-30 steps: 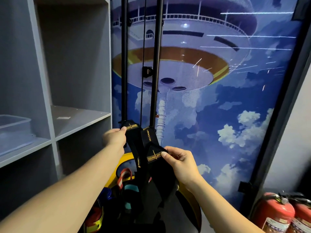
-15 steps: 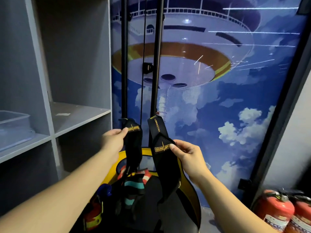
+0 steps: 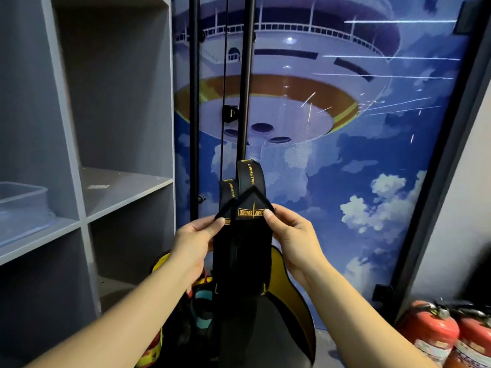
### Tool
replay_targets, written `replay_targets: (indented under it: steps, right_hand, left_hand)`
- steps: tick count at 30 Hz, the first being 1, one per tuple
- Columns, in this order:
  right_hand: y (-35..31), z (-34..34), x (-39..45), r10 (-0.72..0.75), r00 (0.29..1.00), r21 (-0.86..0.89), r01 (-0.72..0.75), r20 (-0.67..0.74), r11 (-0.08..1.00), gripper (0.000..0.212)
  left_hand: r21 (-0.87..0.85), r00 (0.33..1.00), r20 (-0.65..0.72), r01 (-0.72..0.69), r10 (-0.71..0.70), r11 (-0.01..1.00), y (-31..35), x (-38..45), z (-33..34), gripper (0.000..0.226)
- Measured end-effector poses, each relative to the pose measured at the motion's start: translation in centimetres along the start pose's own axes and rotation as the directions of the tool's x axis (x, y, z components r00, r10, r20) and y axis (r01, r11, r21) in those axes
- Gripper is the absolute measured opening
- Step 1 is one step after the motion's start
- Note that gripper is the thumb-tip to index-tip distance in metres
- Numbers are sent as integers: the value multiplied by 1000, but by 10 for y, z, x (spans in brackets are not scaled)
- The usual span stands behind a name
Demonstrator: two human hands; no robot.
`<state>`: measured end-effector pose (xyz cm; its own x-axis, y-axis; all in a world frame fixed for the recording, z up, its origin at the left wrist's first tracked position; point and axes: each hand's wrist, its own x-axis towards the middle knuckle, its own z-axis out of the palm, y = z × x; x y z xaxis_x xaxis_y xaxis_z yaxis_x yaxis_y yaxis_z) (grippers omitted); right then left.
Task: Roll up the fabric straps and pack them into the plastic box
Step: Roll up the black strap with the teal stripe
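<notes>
Two black fabric straps [image 3: 243, 243] with yellow lettering hang side by side in front of me, their pointed tops overlapping. My left hand [image 3: 195, 244] pinches the left strap's top corner between thumb and fingers. My right hand [image 3: 293, 236] pinches the right strap's top corner, thumb on its yellow label. The straps' lower ends drop out of sight over dark items below. A clear plastic box [image 3: 22, 205] sits on the grey shelf at the far left, apart from both hands.
Grey shelving [image 3: 125, 189] stands to the left. Two black poles [image 3: 245, 81] rise in front of a blue wall mural. A yellow-rimmed black disc [image 3: 292, 301] and colourful gear lie low in the middle. Two red fire extinguishers [image 3: 435, 333] stand at the lower right.
My hands have come closer, bringing the two straps from apart to overlapping at their tops. Both straps sit higher in view than before.
</notes>
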<state>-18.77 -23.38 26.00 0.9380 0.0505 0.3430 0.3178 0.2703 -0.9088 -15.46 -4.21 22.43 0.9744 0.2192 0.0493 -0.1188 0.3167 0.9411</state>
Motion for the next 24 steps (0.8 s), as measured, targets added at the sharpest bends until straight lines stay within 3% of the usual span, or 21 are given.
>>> replay_targets:
  steps: [8,15,24]
  right_hand:
    - [15,23,-2,78,987,59,-70,-138,996,21]
    - [15,29,-9,82,983,129,-61,-165,990,16]
    - [15,35,-6,117,949,182,-65,-292,981,11]
  left_hand:
    - [-52,989,116,-86,91,995,9,-23,14,24]
    - [-162,987,153,-26,51,986,9,-30,18,26]
    - [-126,976,212,-12,38,992,15,-37,19,28]
